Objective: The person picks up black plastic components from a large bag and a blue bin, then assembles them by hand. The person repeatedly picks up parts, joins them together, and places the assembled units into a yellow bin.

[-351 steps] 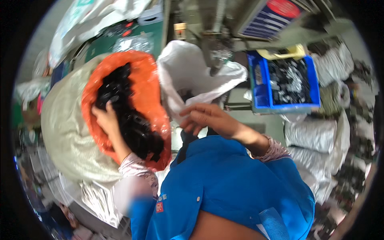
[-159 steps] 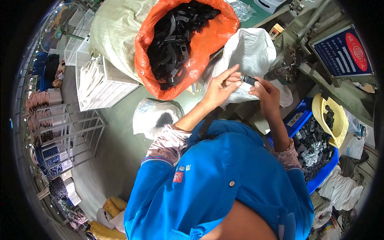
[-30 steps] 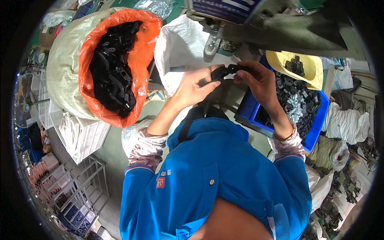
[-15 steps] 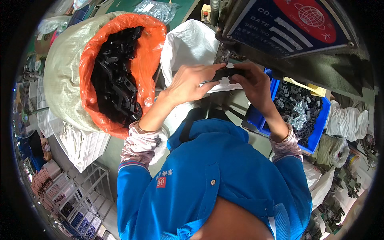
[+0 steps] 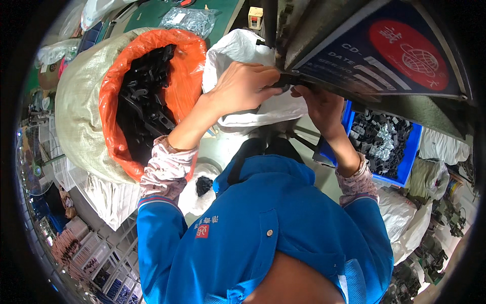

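My left hand (image 5: 247,87) is closed round one end of a dark, elongated plastic part (image 5: 289,80), held below the edge of a dark metal machine (image 5: 349,83). At the part's other end, the fingers of my right hand (image 5: 323,107) are bent and pinched against it, partly in shadow. Much of the part is hidden by my fingers and the machine. Beneath my hands gapes a white woven sack (image 5: 230,53). To the left, a sack with an orange liner (image 5: 190,55) is filled with black plastic parts (image 5: 144,96).
At the right, a blue bin (image 5: 411,152) holds many small dark pieces and a clump of shiny metal bits (image 5: 385,142). A machine plate (image 5: 374,55) overhangs my right hand. A clear bag (image 5: 190,21) lies on the green tabletop (image 5: 147,16); a fan (image 5: 34,157) stands far left.
Both hands have shifted with the dark plastic part, which has gone from plain sight above the white sack to the shadow at the machine's edge. My left forearm has swung slightly left.
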Tool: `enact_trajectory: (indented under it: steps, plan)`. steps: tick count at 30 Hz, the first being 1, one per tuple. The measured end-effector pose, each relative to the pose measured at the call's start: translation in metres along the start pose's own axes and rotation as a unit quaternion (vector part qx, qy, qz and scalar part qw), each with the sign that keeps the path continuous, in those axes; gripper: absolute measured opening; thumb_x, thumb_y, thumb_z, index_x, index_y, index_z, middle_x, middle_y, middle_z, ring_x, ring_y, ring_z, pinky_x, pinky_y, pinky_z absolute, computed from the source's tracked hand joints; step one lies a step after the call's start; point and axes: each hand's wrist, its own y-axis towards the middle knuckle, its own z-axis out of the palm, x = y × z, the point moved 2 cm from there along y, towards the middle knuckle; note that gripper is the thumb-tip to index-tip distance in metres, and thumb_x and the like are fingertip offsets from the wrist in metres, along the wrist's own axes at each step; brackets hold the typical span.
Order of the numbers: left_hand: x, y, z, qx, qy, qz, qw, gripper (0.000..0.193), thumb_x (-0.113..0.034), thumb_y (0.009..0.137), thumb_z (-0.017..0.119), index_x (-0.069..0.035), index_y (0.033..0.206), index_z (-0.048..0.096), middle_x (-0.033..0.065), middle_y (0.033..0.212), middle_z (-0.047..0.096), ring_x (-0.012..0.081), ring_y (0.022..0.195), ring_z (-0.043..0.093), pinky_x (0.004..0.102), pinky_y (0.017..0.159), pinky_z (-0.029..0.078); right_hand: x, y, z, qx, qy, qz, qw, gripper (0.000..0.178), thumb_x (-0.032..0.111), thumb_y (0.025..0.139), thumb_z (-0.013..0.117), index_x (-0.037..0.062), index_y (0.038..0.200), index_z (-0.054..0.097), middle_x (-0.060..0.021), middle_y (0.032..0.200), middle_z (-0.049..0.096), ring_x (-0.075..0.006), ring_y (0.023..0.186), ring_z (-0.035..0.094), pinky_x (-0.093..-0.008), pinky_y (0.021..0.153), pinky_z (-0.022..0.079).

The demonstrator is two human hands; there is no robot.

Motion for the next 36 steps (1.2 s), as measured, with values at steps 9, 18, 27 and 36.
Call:
enact_trajectory:
  steps: [9,18,27,36]
  plan:
    - [0.013,0.007,0.009,0.064,-0.042,-0.060,0.995,0.026,-0.025,0.080,0.073,-0.004,0.090,0.062,0.0158,0.074,0.060,0.0369,0.066,0.059,0.0400,0.057,0.045,-0.025,0.007,-0.004,0.012,0.033,0.060,0.998,0.019,0.001,0.089,0.066,-0.0026,0.107,0.059,-0.0144,0.089,0.069,-0.0200,0.077,0.069,-0.0333,0.068,0.061]
    - [0.017,-0.018,0.007,0.005,-0.058,-0.037,0.998,0.020,-0.018,0.084,0.068,-0.001,0.092,0.063,0.0175,0.080,0.066,0.0376,0.072,0.064,0.0405,0.062,0.050,-0.034,0.004,-0.009,0.021,0.018,0.059,0.998,0.017,0.008,0.090,0.067,0.0000,0.104,0.062,-0.0115,0.087,0.068,-0.0179,0.076,0.067,-0.0298,0.066,0.058]
    - [0.023,-0.020,0.006,0.003,-0.031,0.006,1.000,0.024,-0.016,0.084,0.070,0.002,0.099,0.070,0.0194,0.088,0.068,0.0358,0.080,0.067,0.0392,0.068,0.053,-0.033,0.005,-0.012,0.015,-0.045,0.084,0.995,0.017,0.011,0.089,0.070,0.0004,0.102,0.064,-0.0120,0.088,0.070,-0.0176,0.075,0.068,-0.0292,0.064,0.057]
    - [-0.024,-0.092,0.019,-0.021,-0.141,-0.081,0.987,0.020,-0.021,0.092,0.064,-0.004,0.097,0.055,0.0135,0.085,0.059,0.0261,0.062,0.061,0.0364,0.052,0.047,0.017,-0.022,0.024,0.093,-0.221,-0.091,0.967,0.022,0.017,0.093,0.064,-0.0017,0.081,0.063,-0.0153,0.066,0.060,-0.0221,0.055,0.059,-0.0353,0.051,0.043]
